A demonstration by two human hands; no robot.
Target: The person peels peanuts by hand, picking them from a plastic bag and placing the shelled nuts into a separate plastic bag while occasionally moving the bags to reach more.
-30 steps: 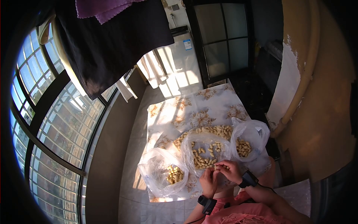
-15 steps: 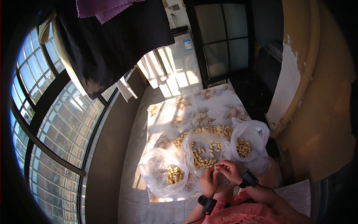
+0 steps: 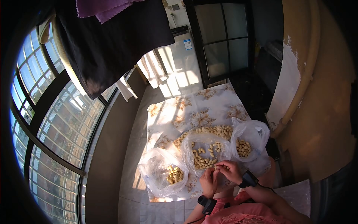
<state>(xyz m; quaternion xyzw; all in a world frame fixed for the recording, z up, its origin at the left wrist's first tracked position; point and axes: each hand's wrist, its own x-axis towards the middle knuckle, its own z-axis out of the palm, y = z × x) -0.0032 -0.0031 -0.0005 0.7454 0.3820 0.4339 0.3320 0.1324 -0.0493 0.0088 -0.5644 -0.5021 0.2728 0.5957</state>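
On the flowery bench (image 3: 216, 98), going left to right, there's 1 clear bag (image 3: 152, 175) with some peanuts (image 3: 175, 174) in it, then a middle bag (image 3: 187, 151) with more. The left hand (image 3: 209, 182) and right hand (image 3: 231, 171) meet just below that one, both grips pinched nearly closed, can't tell on what. Then 1 more peanut bag (image 3: 260, 143) sits right of them.

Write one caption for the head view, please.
Two hands work close together beside peanuts in open plastic bags.
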